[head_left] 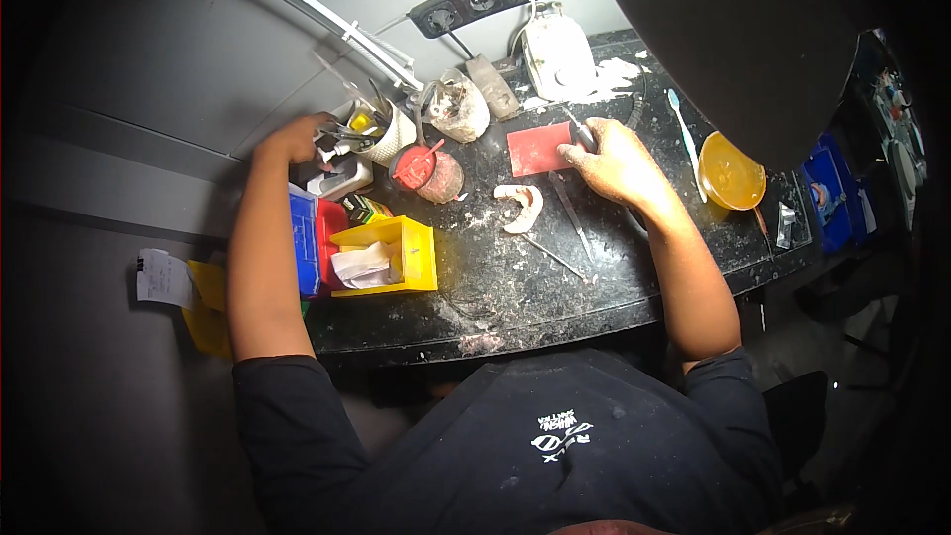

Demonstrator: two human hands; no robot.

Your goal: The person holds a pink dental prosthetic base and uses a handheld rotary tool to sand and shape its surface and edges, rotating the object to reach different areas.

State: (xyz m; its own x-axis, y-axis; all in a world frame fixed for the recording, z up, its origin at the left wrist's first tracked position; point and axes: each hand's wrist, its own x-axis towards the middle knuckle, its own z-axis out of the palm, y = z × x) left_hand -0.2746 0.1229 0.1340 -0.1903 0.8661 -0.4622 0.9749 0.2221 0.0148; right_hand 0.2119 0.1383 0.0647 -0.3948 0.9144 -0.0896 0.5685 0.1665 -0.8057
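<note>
My right hand (616, 166) is closed around a slim pen-like tool (584, 131) with a dark grip. Its fingertips lie at the right edge of a flat red wax sheet (538, 150) on the bench. Nearer to me rests a pale horseshoe-shaped dental cast (519, 208), with a thin metal tool (555, 258) beside it. Far to the left, my left hand (293, 139) reaches in among a white pump bottle (342, 176) and a pale holder (391, 134) full of tools. Its fingers are dim and partly hidden, so any hold does not show.
A jar with red material (436, 178), a cloudy container (459, 107) and a white-dusted device (558, 57) stand behind. A yellow box (406, 258) with paper is at left; a toothbrush (684, 139) and orange bowl (733, 173) at right. A dark lamp head (733, 30) hangs above.
</note>
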